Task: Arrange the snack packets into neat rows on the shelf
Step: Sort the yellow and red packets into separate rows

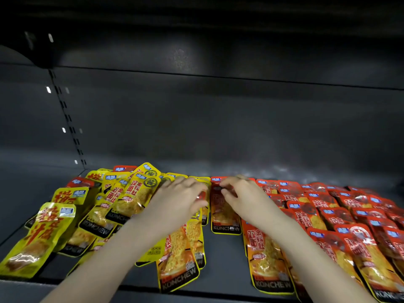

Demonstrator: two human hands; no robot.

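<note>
A dark shelf [220,252] holds yellow packets [129,200] heaped loosely at the left and red packets [328,217] in overlapping rows at the right. Between them lies a lone red packet [225,219]. The right hand [242,197] pinches its top edge. The left hand [177,200] rests with bent fingers on the heap's edge, and blur hides any grip.

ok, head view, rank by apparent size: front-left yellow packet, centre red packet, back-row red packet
1. front-left yellow packet
2. centre red packet, partly covered
3. back-row red packet, mostly overlapped
Nearness to the camera inflates the first; true sizes may match.
</note>
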